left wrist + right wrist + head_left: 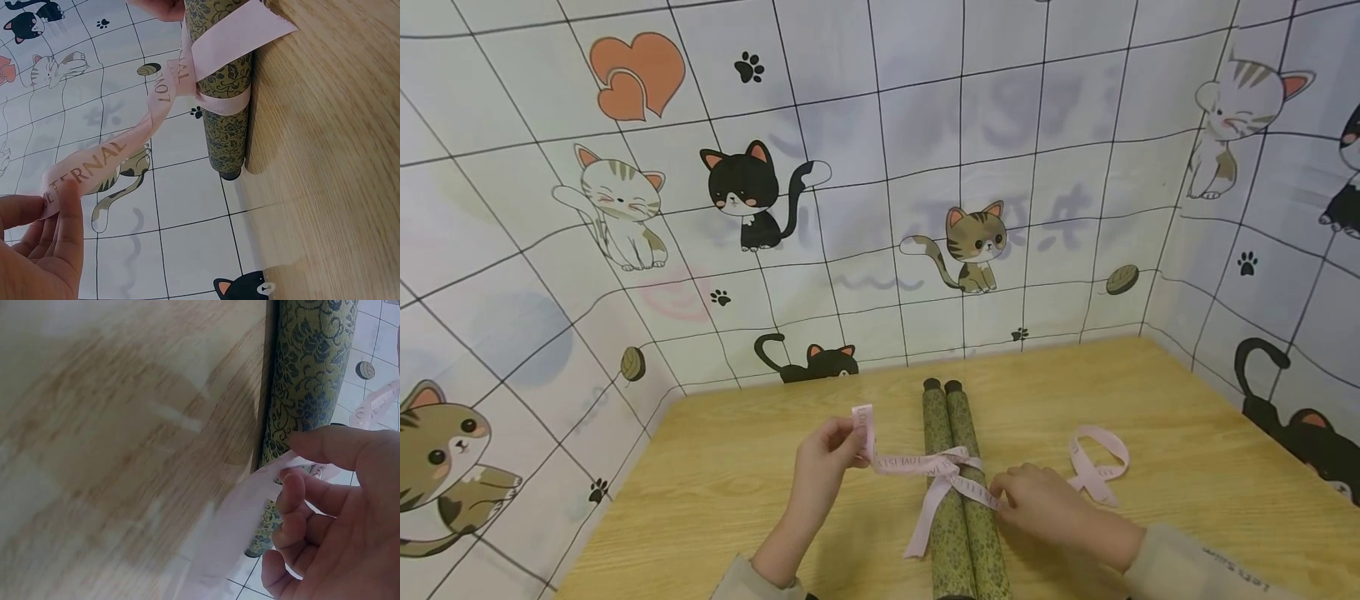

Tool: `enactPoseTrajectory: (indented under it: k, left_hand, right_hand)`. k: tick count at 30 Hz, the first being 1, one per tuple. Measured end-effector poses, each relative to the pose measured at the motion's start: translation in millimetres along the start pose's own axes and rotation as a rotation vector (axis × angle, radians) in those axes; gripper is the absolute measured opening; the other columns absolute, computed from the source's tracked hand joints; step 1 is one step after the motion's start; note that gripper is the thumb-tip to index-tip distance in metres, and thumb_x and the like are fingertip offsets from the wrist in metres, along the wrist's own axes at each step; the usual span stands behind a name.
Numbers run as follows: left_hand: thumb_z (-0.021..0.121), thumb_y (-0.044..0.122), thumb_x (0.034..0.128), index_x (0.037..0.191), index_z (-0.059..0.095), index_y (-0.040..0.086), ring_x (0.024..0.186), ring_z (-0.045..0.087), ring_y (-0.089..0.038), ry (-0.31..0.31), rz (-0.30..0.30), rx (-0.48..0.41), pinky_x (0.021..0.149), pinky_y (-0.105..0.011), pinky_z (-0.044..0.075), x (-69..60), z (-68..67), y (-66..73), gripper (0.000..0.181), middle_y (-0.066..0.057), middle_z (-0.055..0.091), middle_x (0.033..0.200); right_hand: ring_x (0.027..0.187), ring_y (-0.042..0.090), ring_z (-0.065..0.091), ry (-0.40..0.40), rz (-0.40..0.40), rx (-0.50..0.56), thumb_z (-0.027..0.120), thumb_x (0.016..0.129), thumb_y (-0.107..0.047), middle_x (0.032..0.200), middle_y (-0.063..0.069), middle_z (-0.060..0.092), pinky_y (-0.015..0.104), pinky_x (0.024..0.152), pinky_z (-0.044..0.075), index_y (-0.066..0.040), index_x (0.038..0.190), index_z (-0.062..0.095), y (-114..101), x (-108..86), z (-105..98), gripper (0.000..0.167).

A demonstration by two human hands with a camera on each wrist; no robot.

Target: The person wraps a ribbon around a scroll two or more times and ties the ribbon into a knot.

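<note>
Two green-gold patterned rolls with dark end caps lie side by side on the table, pointing away from me. A pink ribbon with printed letters wraps round both and crosses on top. My left hand pinches one length of it between thumb and fingers, held up left of the rolls. To their right, my right hand pinches another stretch of ribbon between thumb and forefinger, close against a roll. A short ribbon tail hangs over the left roll.
On the wooden table, right of the rolls, lies a curled pink ribbon loop; whether it joins the held stretch is hidden by the right hand. A white gridded cloth wall with cartoon cats stands behind and on both sides.
</note>
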State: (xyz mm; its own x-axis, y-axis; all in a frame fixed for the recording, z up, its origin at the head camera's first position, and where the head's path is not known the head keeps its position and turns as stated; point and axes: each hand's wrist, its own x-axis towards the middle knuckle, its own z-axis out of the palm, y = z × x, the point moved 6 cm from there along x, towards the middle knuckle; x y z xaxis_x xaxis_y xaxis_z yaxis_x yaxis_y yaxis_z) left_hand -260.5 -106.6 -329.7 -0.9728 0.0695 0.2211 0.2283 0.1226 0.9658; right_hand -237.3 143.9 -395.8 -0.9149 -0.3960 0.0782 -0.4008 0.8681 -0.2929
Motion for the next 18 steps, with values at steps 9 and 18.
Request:
enactPoseTrajectory:
  k: [9, 18]
  left_hand:
    - [0.061, 0.011, 0.0908, 0.101, 0.061, -0.009, 0.071, 0.061, -0.016, 0.001, 0.008, 0.031, 0.064, -0.027, 0.054, -0.5, -3.7, -6.1, 0.023, -0.016, 0.063, 0.086]
    - [0.061, 0.012, 0.0908, 0.101, 0.061, -0.01, 0.071, 0.061, -0.016, 0.006, -0.011, 0.025, 0.065, -0.027, 0.054, -2.9, -6.0, -11.6, 0.024, -0.016, 0.063, 0.086]
  right_hand:
    - [0.059, 0.005, 0.047, 0.045, 0.136, 0.089, 0.069, 0.083, -0.018, 0.069, -0.013, 0.055, 0.028, 0.054, 0.041, -0.02, 0.077, 0.064, 18, -0.5, -2, 0.008]
    - [0.056, 0.006, 0.045, 0.039, 0.146, 0.1, 0.064, 0.085, -0.012, 0.07, -0.008, 0.057, 0.025, 0.049, 0.038, -0.014, 0.088, 0.068, 22, 3.8, -6, 0.005]
